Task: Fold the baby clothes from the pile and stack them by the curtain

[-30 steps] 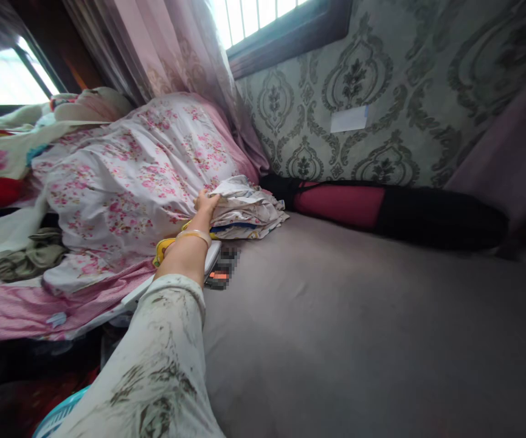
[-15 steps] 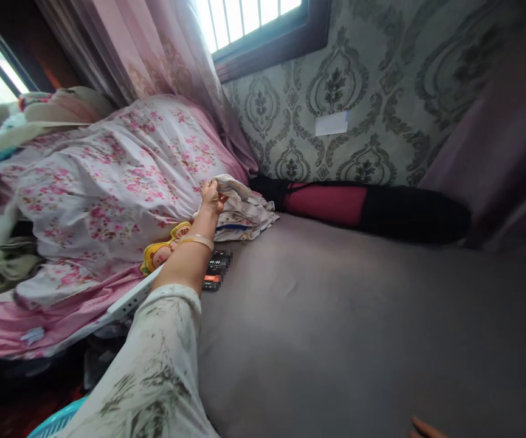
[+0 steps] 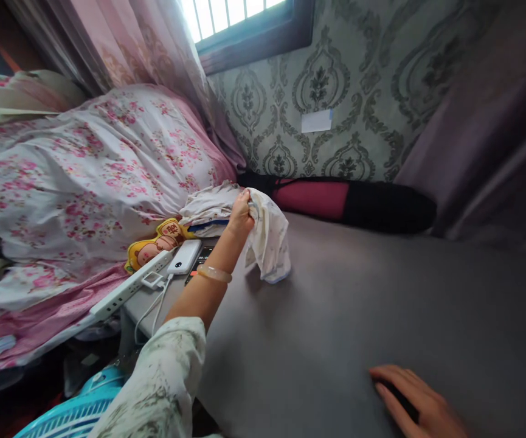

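Observation:
My left hand grips a thin white printed garment by its upper part, and the cloth hangs down in folds just above the grey surface. Its exact kind does not show. Left of that hand lies a pile of folded pale clothes with a dark blue edge, partly behind my wrist. Over the near right part of the grey surface, my right hand is open and holds nothing, thumb and fingers apart.
Left of my forearm are a yellow cartoon cushion, a white power bank with cables, a phone and a power strip. A black and maroon roll lies along the wall. A blue fan stands below.
My left hand has lifted the garment off the pile and moved right, so the cloth now hangs loose. My right hand has come further into view. The view has shifted slightly right.

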Tool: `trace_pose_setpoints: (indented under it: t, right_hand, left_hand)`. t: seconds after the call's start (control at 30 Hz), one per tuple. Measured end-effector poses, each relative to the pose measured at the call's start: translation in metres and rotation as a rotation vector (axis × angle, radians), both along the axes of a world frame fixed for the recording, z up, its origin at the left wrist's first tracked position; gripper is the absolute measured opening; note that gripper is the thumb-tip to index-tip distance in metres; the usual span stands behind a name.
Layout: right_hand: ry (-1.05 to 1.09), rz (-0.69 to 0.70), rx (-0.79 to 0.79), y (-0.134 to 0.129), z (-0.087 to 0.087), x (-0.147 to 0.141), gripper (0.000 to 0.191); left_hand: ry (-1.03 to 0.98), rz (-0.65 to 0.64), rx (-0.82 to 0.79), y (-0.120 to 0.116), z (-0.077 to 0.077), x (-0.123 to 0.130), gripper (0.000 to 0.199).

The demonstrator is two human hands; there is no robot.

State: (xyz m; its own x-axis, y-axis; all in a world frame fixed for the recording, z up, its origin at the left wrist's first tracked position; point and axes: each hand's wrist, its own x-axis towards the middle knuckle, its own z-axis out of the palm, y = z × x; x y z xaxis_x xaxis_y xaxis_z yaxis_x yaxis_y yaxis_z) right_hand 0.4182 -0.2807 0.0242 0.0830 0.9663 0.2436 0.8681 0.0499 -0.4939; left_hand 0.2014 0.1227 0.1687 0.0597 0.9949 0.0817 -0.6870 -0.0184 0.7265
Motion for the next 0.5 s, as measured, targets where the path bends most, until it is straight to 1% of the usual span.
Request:
trace_pose_setpoints:
  t: [0.07,0.17,0.3,0.4,0.5]
  right_hand:
    - [0.074,0.008,-0.030,0.012,0.013,-0.005,0.030]
    - [0.186,0.008,-0.024,0.033,0.031,-0.013,0.028]
    - [0.391,-0.087,0.018,0.065,0.059,-0.021,0.027]
    - [0.581,-0.143,0.167,0.088,0.078,-0.028,0.029]
    - [0.639,-0.183,0.307,0.106,0.089,-0.034,0.031]
  left_hand:
    - [-0.010,-0.067,-0.037,-0.021,-0.007,0.013,0.016]
    - [-0.011,-0.155,-0.073,-0.053,-0.018,0.031,0.014]
    - [-0.002,-0.252,-0.065,-0.094,-0.034,0.054,0.019]
    - [0.030,-0.291,-0.048,-0.121,-0.044,0.070,0.025]
    - [0.063,-0.347,-0.027,-0.145,-0.052,0.084,0.029]
